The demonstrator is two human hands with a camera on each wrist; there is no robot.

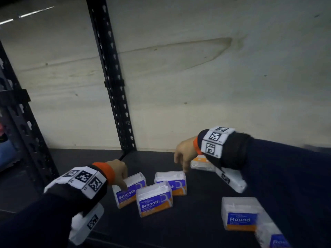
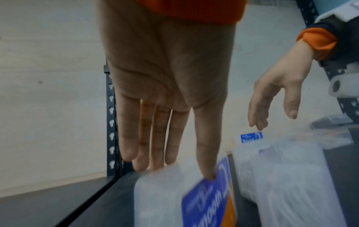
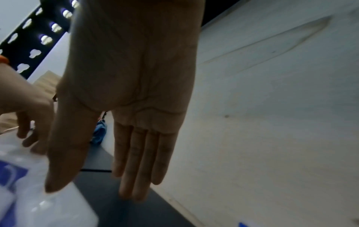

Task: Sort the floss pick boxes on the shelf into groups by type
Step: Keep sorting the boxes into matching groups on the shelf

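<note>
Left hand (image 1: 117, 170) pinching the leftmost Smooth box (image 1: 128, 189), thumb in front, fingers behind, probably to slide it. Right hand (image 1: 184, 154) slack, empty, fingertips over the rear Smooth box (image 1: 170, 182). Round box (image 1: 239, 213) well right of that trio, already apart.

A Round box (image 1: 273, 238) is cut off at the head view's lower edge, label blurred.

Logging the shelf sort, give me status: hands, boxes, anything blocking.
Left hand pinching leftmost Smooth box. Right hand open over rear Smooth box. Round box apart, right. Nothing blocking.
</note>
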